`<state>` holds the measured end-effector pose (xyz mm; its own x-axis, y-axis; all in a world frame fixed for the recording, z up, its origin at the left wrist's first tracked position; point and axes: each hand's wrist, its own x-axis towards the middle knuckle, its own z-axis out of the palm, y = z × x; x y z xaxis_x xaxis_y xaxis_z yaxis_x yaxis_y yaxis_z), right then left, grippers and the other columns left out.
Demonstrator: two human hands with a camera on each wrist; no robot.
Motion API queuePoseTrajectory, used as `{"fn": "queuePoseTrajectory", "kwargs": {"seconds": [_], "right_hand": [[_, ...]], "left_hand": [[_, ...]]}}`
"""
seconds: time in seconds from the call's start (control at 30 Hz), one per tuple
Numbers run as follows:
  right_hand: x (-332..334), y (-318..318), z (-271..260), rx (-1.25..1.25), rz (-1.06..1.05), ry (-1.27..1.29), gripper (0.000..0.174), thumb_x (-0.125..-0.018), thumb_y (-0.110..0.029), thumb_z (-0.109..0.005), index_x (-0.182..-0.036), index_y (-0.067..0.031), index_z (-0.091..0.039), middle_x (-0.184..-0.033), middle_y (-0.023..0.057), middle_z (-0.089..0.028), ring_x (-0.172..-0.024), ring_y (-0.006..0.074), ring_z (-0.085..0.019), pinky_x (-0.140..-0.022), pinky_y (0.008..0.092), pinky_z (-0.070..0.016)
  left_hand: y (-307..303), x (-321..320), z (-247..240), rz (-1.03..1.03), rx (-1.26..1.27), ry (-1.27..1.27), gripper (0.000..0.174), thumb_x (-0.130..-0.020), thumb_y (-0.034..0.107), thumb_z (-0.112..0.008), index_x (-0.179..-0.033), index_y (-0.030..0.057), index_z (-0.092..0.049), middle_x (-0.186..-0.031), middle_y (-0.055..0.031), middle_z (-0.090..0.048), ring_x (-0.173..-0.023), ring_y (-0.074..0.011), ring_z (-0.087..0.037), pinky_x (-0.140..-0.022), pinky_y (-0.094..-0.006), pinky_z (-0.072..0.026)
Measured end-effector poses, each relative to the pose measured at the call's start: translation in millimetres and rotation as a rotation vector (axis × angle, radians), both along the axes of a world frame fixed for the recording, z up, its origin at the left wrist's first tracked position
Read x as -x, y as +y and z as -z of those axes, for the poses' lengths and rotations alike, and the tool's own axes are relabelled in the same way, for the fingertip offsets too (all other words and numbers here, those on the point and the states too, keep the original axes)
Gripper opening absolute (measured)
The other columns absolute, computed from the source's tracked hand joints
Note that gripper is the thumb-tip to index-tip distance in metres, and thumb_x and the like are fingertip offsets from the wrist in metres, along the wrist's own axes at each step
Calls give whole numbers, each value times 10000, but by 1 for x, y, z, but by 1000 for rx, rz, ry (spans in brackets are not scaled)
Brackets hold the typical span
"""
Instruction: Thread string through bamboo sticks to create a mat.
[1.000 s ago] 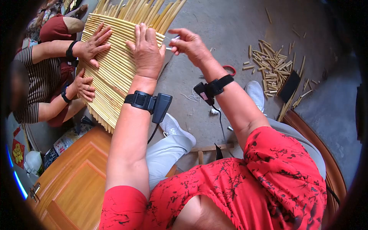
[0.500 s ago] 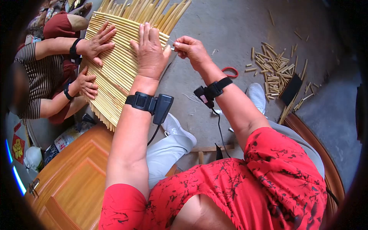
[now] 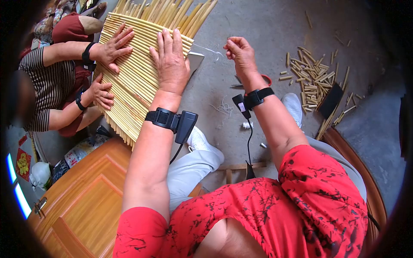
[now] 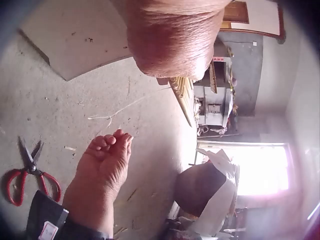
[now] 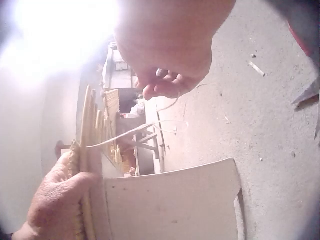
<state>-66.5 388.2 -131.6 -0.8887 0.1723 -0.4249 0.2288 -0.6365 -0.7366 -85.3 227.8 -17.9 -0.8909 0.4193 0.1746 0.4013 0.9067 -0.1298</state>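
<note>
A mat of straw-coloured stalks (image 3: 129,81) lies in front of me, bound side by side. My left hand (image 3: 171,64) rests flat on it near its right edge, fingers straight. A loose white string (image 3: 208,48) runs out from the mat's corner to the right. Beyond its end, my right hand (image 3: 241,53) is off the mat with curled fingers, pinching a thin piece of string (image 5: 172,103) at the fingertips. Another person's two hands, an upper hand (image 3: 112,49) and a lower hand (image 3: 100,94), lie on the mat's left part.
Red-handled scissors (image 4: 32,170) lie on the floor below my right hand. Farther right is a pile of short cut stalks (image 3: 316,77). Tangled string (image 3: 223,108) lies near my shoe (image 3: 200,142). A wooden door panel (image 3: 86,193) stands at lower left.
My right hand has moved right, away from the mat's edge, leaving the white string trailing loose there. The left hand stays on the mat. The mat has shifted slightly right in view.
</note>
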Motion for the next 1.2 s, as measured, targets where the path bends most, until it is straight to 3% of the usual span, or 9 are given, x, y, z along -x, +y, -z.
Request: {"fn": "queuePoseTrajectory", "kwargs": {"seconds": [0.1,0.17,0.3,0.67,0.73,0.83,0.97,1.03,1.2], "right_hand": [[3,5,-12,7,-50,93,112,-846,-166,-567,-896,-69,-542,-687,41,-595,-554,89,-530,-480,210,-420],[4,1,-27,-68,-282,281,99,-866,-189,-550,-904,-103,-521,-672,37,-595,-539,86,-537,-456,211,-425],[1,-11,-43,-310,-556,255,110,-886,-228,-528,-910,-124,-503,-608,14,-573,-495,78,-528,-434,210,-427],[10,-29,-37,-415,-458,364,96,-859,-157,-563,-921,-83,-570,-667,18,-595,-565,78,-562,-490,218,-458],[12,-29,-34,-365,-489,407,131,-867,-198,-552,-943,-93,-578,-754,10,-608,-653,63,-563,-563,209,-472],[14,-28,-35,-245,-521,350,123,-855,-177,-570,-933,-84,-588,-757,9,-603,-676,76,-561,-609,222,-480],[17,-30,-18,-211,-425,468,91,-824,-123,-605,-895,-67,-599,-718,15,-590,-663,88,-551,-585,224,-466],[21,-33,-8,-561,-299,582,104,-817,-113,-612,-908,-64,-602,-736,9,-586,-674,95,-547,-598,231,-464],[17,-30,-28,-321,-484,425,115,-826,-135,-603,-921,-72,-598,-744,15,-580,-668,108,-548,-585,246,-472]], "left_hand": [[-1,-1,3,8,-18,-6,782,-691,119,-672,-1350,84,-253,-1372,-175,-282,-1302,-316,-225,-1018,-520,-208],[-2,0,2,14,-29,-1,779,-691,117,-670,-1349,81,-255,-1373,-177,-279,-1301,-317,-226,-1017,-520,-208],[-3,0,2,17,-65,-14,765,-697,113,-664,-1346,78,-260,-1377,-171,-277,-1304,-315,-222,-1017,-519,-205],[-3,-1,1,35,-186,-11,819,-676,86,-673,-1358,84,-219,-1370,-152,-298,-1305,-296,-235,-1016,-515,-208],[-4,-1,0,43,-203,-9,814,-669,83,-673,-1353,83,-230,-1362,-151,-313,-1302,-293,-242,-1015,-514,-209],[-3,-1,0,36,-207,-6,797,-662,81,-671,-1340,82,-250,-1359,-152,-320,-1301,-292,-246,-1016,-512,-208],[-5,-1,-1,36,-158,-18,759,-662,79,-663,-1318,92,-283,-1366,-165,-306,-1303,-311,-233,-1021,-509,-203],[-6,-1,-3,38,-154,-34,755,-663,79,-660,-1318,97,-285,-1368,-167,-300,-1305,-314,-227,-1024,-506,-200],[-6,-1,-4,42,-141,-50,752,-662,73,-652,-1319,110,-287,-1378,-168,-282,-1308,-316,-215,-1031,-499,-193]]}}
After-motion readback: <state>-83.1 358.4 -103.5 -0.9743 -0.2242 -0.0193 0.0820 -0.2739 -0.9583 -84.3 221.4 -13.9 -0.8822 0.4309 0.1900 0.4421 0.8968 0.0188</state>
